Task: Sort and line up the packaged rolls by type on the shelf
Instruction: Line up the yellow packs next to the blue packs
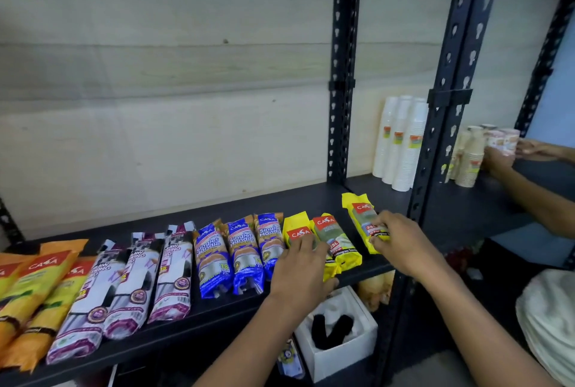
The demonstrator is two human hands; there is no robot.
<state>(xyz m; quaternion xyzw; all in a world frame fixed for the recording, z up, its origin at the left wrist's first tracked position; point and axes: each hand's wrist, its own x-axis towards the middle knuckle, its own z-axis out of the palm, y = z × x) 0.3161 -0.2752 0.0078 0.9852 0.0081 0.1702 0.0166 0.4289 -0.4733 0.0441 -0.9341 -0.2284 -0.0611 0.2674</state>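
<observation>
Fingers (385, 225) of the right hand (401, 243) curl round a yellow plastic-wrapped roll (357, 211) (right of centre, set apart); the left hand (298, 268) rests straight-fingered on another yellow pack (295, 228) on the black metal shelf (311, 200).

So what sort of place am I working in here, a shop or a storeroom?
Probably a stockroom or shop back room: dark slotted-steel shelving, packaged rolls grouped by type, like the yellow roll your right hand grips, and sleeved stacks of disposable cups alongside.
</observation>
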